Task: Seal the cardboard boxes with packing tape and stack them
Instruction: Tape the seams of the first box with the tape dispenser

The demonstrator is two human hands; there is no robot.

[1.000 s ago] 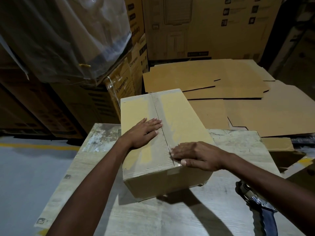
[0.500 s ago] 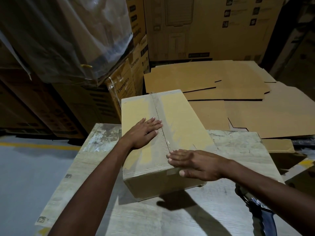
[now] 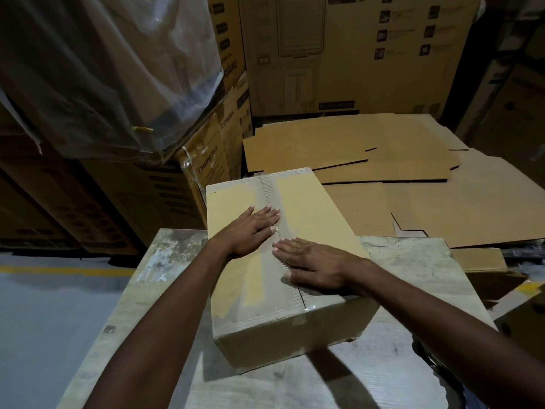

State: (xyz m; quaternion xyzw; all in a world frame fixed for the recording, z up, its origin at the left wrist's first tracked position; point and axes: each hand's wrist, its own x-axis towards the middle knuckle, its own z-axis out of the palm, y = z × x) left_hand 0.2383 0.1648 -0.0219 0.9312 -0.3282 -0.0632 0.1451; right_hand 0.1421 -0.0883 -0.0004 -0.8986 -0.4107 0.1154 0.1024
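**Left hand (image 3: 250,228) and right hand (image 3: 315,267) pressing flat on the cardboard box (image 3: 309,208)**

Both hands are lying palm down on top of the box with fingers straight and together, gripping nothing. The left hand is resting on the box's left flap, and its fingertips are reaching the clear tape strip (image 3: 267,190) that is running along the centre seam. The right hand is lying nearer the box's near edge, with its fingers crossing the tape toward the left flap. The two hands are sitting just beside each other, not quite touching.

The box is sitting closed on a pale, worn table (image 3: 398,261), turned at a slight angle to the table's edges. The tape is covering the seam from the box's far edge to its near edge and folding down onto the near face.

Beyond the box and to its right, flattened cardboard sheets (image 3: 354,149) are lying in overlapping layers. Behind those, large printed cartons (image 3: 354,54) are standing upright. Above and left of the box, clear plastic wrap (image 3: 103,69) is hanging over more stacked cartons. Left of the box, past the table edge, a yellow line (image 3: 59,270) is crossing the grey floor.
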